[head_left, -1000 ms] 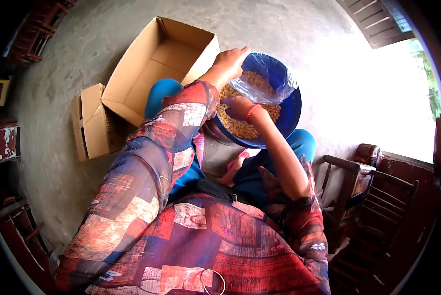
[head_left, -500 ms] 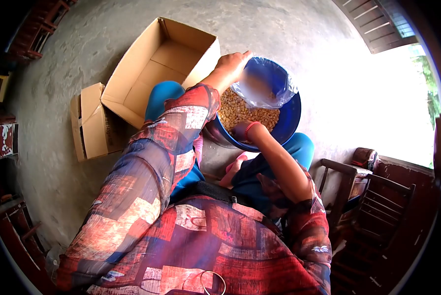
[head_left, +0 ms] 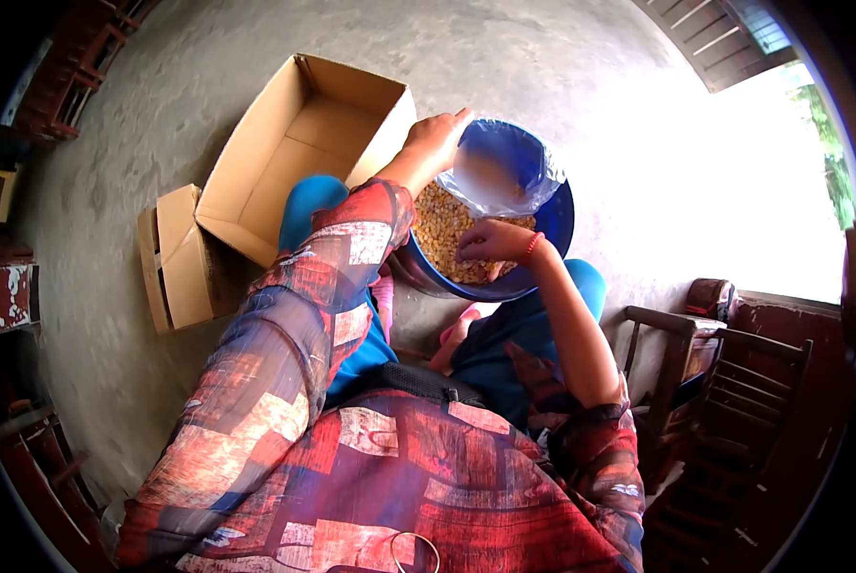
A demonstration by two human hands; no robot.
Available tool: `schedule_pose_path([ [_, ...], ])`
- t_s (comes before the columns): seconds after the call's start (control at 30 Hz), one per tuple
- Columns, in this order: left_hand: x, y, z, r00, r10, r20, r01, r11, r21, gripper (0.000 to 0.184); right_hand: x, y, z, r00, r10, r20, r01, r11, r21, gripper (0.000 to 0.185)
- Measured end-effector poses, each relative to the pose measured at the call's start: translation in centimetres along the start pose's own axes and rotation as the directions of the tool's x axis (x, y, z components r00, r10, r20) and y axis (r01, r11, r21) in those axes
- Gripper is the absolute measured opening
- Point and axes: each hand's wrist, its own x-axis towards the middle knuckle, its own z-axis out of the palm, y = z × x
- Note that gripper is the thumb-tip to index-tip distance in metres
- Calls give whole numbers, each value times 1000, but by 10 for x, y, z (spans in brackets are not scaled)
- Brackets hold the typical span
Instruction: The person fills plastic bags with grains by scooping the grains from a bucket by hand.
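My left hand is closed at the far left rim of a blue bucket, gripping the edge of a clear plastic bag. The bag covers the far part of the opening, and part of it is blurred. Yellow-brown kernels, which look like dried corn, fill the nearer part of the bucket. Over them is my right hand, a red beaded bracelet at its wrist. Its fingers point down, curved and apart, close to the kernels; I make out nothing held in them.
Left of the bucket stands an open cardboard box, with a folded carton flap beside it. The bucket sits between my knees on the concrete floor. A dark wooden chair stands at the right.
My right hand has risen out of the kernels and moved slightly left, so its fingers now show. My left hand still grips the bag. The whole view has shifted a little.
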Motion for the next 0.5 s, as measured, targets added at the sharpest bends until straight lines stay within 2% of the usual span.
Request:
schedule_pose_path([
  [0.13, 2, -3, 3, 999, 20, -26, -20, 1000, -6, 51, -17, -17, -10, 989, -43, -141, 48, 998, 34, 24],
  [0.2, 1, -1, 0, 1000, 19, -18, -19, 1000, -3, 51, -32, -41, -19, 973, -50, -225, 103, 968, 228, 23],
  [0.27, 0, 2, -1, 1000, 19, -7, -19, 1000, 0, 51, -33, -44, -34, 939, -172, -299, 255, 930, 265, 22],
  [0.33, 1, 1, 0, 1000, 12, -22, -11, 1000, 9, 53, -38, -54, -44, 902, -118, -416, 293, 874, 387, 23],
  [0.4, 1, 1, 0, 1000, 7, -3, -7, 1000, 15, 54, -38, -56, -54, 846, -81, -527, 249, 935, 254, 28],
  [0.47, 2, 2, -1, 1000, 1, 15, -2, 1000, 23, 54, -35, -45, -67, 726, -147, -672, 105, 989, -103, 31],
  [0.5, 1, 4, -4, 1000, 1, 15, -1, 999, 37, 49, -37, -43, -74, 721, -146, -678, 107, 989, -99, 31],
])
